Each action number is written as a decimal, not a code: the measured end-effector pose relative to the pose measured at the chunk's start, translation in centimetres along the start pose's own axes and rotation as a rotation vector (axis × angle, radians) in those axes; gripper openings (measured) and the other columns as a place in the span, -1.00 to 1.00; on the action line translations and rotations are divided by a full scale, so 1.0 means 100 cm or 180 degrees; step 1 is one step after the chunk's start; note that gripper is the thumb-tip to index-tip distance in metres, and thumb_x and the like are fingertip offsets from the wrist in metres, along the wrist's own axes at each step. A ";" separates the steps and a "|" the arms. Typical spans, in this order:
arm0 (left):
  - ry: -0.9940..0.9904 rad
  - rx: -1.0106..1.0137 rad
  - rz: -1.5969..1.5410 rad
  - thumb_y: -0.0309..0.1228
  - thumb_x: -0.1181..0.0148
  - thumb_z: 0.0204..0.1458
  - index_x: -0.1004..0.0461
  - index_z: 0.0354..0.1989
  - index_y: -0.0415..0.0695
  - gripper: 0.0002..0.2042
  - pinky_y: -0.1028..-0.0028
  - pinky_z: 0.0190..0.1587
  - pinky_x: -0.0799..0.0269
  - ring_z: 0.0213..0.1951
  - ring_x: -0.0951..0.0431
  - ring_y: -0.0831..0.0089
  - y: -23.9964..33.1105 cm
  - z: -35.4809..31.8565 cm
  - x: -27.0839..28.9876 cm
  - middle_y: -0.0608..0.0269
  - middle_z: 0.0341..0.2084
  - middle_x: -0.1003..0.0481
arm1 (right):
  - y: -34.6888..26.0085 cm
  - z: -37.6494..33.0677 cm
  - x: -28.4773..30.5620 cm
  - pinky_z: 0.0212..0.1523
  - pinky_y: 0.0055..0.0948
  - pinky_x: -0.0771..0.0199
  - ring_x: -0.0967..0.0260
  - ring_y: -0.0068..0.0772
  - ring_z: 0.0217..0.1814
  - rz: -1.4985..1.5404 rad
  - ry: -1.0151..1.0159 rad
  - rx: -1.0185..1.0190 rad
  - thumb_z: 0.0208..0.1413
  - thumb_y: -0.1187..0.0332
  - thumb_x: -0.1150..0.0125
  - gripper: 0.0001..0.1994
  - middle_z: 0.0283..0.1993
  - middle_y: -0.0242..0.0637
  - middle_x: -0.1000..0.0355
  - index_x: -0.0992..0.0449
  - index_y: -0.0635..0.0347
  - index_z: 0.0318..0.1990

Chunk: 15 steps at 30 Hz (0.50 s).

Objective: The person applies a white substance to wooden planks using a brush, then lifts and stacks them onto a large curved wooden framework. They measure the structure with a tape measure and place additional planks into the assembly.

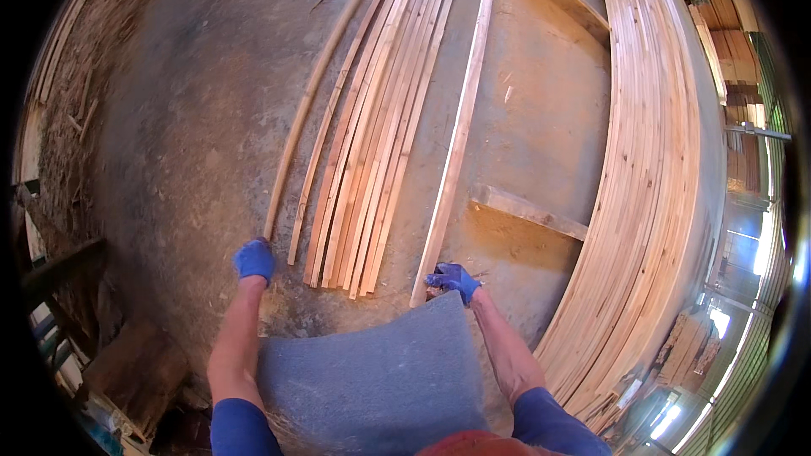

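Note:
My left hand (255, 260), in a blue glove, is closed at the near end of a long, thin wooden pole (297, 128); the pole's tip is partly hidden by the fingers. My right hand (456, 279), gloved in darker blue, has its fingers bent against the right edge of a single long wooden strip (460, 122), close to its near end. Between the two hands lies a loose bundle of pale wooden strips (384, 122) on the floor, their near ends uneven. One thinner strip (324, 131) lies between the pole and the bundle.
At the right, a wide layer of long strips (646, 143) rests across wooden bearers (532, 213). A grey cloth (376, 363) covers my lap. Stacked boards (737, 55) stand at the far right. Dark timber framing (63, 270) and debris are at the left.

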<state>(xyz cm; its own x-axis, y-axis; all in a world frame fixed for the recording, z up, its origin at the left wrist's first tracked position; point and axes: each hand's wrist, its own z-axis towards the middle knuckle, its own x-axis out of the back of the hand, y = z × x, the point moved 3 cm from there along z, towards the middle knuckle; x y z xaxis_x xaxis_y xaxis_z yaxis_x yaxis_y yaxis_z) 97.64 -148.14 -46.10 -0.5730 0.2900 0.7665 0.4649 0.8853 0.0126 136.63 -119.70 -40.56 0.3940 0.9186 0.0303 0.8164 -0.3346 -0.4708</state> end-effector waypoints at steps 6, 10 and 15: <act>0.0528 0.0086 -0.0527 -0.17 -0.23 0.00 -0.54 -0.19 -0.15 -0.68 0.15 -0.11 -0.49 -0.12 -0.59 0.00 0.007 -0.001 0.036 -0.08 -0.25 -0.58 | 0.016 0.006 -0.004 -0.35 -0.41 -0.33 -0.32 -0.56 -0.38 -0.0414 0.0003 0.1056 0.07 0.21 -0.27 -0.73 -0.44 -0.36 -0.43 -0.54 0.28 -0.37; -0.0241 0.0112 -0.0760 -0.13 -0.21 0.03 -0.53 -0.19 -0.19 -0.64 0.13 -0.10 -0.46 -0.15 -0.57 -0.05 0.033 -0.007 0.009 -0.11 -0.24 -0.56 | -0.007 0.006 -0.012 -0.33 -0.40 -0.33 -0.32 -0.56 -0.35 0.0057 -0.0038 0.0152 0.07 0.19 -0.26 -0.72 -0.43 -0.36 -0.42 -0.53 0.28 -0.38; -0.0198 -0.0306 -0.0547 -0.10 -0.18 0.04 -0.53 -0.15 -0.17 -0.62 0.13 -0.06 -0.44 -0.10 -0.56 -0.01 0.050 -0.006 -0.013 -0.08 -0.19 -0.55 | 0.005 0.015 -0.009 -0.29 -0.49 -0.35 -0.33 -0.60 -0.30 -0.0416 -0.0107 0.0149 0.05 0.23 -0.32 -0.72 -0.36 -0.46 -0.45 -0.57 0.26 -0.20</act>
<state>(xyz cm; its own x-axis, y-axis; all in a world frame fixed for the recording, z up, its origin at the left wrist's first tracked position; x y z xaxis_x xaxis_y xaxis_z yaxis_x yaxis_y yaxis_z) 101.12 -144.33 -46.66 -0.6886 0.1622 0.7068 0.4172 0.8858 0.2032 136.03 -120.40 -42.09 0.2706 0.9605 0.0649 0.8389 -0.2022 -0.5053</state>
